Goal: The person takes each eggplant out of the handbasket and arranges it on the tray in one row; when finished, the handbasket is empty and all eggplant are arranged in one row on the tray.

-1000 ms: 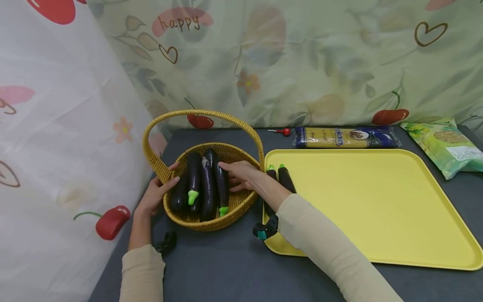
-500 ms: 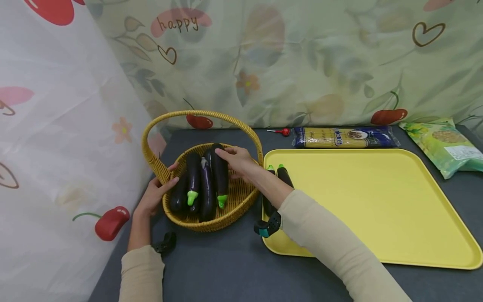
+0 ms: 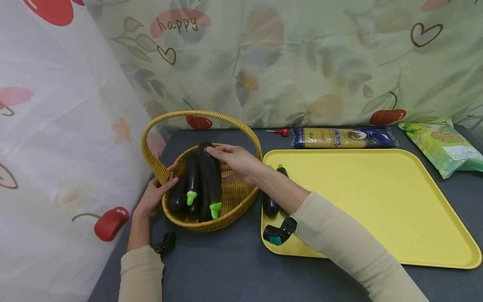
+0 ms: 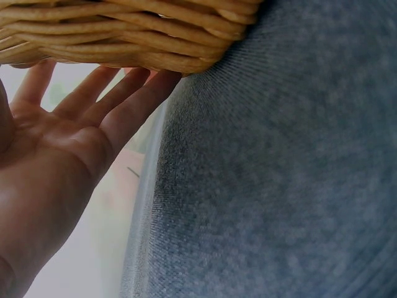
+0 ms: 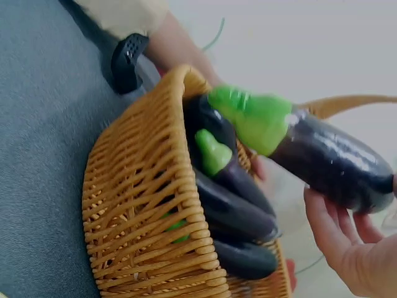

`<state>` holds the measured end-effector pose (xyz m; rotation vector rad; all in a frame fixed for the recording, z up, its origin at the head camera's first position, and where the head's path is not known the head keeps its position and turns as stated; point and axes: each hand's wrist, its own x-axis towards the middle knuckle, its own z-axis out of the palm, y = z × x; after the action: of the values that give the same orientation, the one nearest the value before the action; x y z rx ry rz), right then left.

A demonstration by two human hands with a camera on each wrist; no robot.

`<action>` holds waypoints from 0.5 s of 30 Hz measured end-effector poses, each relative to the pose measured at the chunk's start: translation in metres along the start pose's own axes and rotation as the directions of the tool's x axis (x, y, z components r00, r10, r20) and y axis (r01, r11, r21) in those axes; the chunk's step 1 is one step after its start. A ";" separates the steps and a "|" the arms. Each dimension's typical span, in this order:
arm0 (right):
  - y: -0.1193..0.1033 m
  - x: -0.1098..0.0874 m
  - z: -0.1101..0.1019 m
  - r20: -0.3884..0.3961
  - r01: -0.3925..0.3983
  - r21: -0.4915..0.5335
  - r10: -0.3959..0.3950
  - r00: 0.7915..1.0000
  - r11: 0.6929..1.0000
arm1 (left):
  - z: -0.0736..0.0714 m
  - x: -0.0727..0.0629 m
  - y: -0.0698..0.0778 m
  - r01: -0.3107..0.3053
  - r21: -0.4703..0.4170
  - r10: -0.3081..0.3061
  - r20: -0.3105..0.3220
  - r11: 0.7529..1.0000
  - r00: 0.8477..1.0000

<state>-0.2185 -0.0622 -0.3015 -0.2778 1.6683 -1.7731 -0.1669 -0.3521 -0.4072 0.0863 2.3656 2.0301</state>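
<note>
Near edge of the table [image 3: 211, 268]: two beige sleeves [image 3: 141, 272] reach in, one black wrist device [image 3: 279, 233] on each arm. Hands well apart. Left hand [image 3: 152, 195] holds the one wicker basket [image 3: 241, 193] by its left wall, thumb at the rim, fingers outside. Basket stands towards the table's left edge, one arched handle [image 3: 203, 113] over it. Right hand [image 3: 241, 162] grips one eggplant [image 3: 212, 182] by its dark far end, between thumb and fingers.

Held eggplant: above the others, over the basket's opening. Green cap points to the table's near edge and slightly right; rounded dark end to the far edge. Long axis near to far, a little slanted. Below and left of it, at least four basket eggplants [image 3: 193, 174]; overlap prevents a firm count.

Right of basket: one yellow tray [image 3: 377, 201]. Two tray eggplants [image 3: 270, 205] at its left edge, partly hidden by the right arm, green caps towards the far edge.

Table's far edge: one red lollipop [image 3: 284, 132], then one blue-and-yellow packet [image 3: 345, 137] just behind the tray. One green bag [image 3: 445, 144] near the tray's far right corner. Patterned cloth [image 3: 302, 63] beyond.
</note>
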 end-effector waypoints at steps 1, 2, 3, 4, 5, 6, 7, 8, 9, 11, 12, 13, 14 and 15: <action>-0.001 -0.004 0.000 0.022 -0.004 -0.004 0.004 1.000 1.000 | 0.000 0.000 0.000 -0.002 0.000 0.002 0.001 1.000 1.000; -0.001 -0.007 0.000 0.040 -0.007 -0.011 0.007 0.999 1.000 | 0.000 0.000 0.000 -0.003 -0.003 0.003 0.002 1.000 1.000; -0.001 -0.011 -0.001 0.056 -0.012 -0.020 0.013 0.998 1.000 | 0.001 0.001 0.000 -0.004 -0.008 0.004 0.002 1.000 1.000; -0.001 -0.015 -0.001 0.068 -0.015 -0.033 0.017 0.998 0.999 | 0.001 0.001 0.000 -0.006 -0.010 0.006 0.003 1.000 1.000; -0.001 -0.019 -0.002 0.079 -0.018 -0.045 0.021 0.997 0.999 | 0.001 0.001 0.000 -0.006 -0.012 0.006 0.003 1.000 1.000; -0.001 -0.022 -0.003 0.090 -0.022 -0.054 0.027 0.996 0.998 | 0.001 0.001 0.000 -0.006 -0.015 0.006 0.003 1.000 1.000; -0.001 -0.026 -0.004 0.104 -0.022 -0.066 0.029 0.994 0.998 | 0.001 0.001 0.000 -0.004 -0.018 0.004 0.004 1.000 1.000; 0.000 -0.030 -0.005 0.117 -0.018 -0.078 0.027 0.993 0.997 | 0.001 0.001 0.001 -0.003 -0.023 0.003 0.004 1.000 1.000; 0.000 -0.033 -0.007 0.132 -0.015 -0.088 0.027 0.991 0.996 | 0.001 0.000 0.001 0.000 -0.028 0.000 0.004 1.000 1.000; 0.002 -0.040 -0.011 0.158 -0.008 -0.103 0.025 0.987 0.995 | 0.001 0.000 0.001 0.005 -0.035 -0.005 0.004 0.999 1.000; 0.003 -0.043 -0.012 0.167 -0.006 -0.109 0.024 0.986 0.994 | 0.001 0.000 0.000 0.006 -0.035 -0.006 0.004 0.999 1.000; 0.004 -0.046 -0.015 0.175 -0.003 -0.117 0.024 0.984 0.993 | 0.001 0.000 0.000 0.007 -0.037 -0.007 0.004 0.999 1.000; 0.006 -0.049 -0.017 0.177 -0.003 -0.125 0.025 0.984 0.992 | 0.001 0.000 0.000 0.009 -0.036 -0.009 0.002 0.999 1.000; 0.007 -0.051 -0.019 0.180 -0.004 -0.131 0.028 0.983 0.991 | 0.001 0.000 0.000 0.011 -0.032 -0.011 0.000 0.999 1.000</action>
<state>-0.1891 -0.0156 -0.2963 -0.4691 1.6513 -1.5787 -0.1671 -0.3516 -0.4075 0.0731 2.3271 2.0630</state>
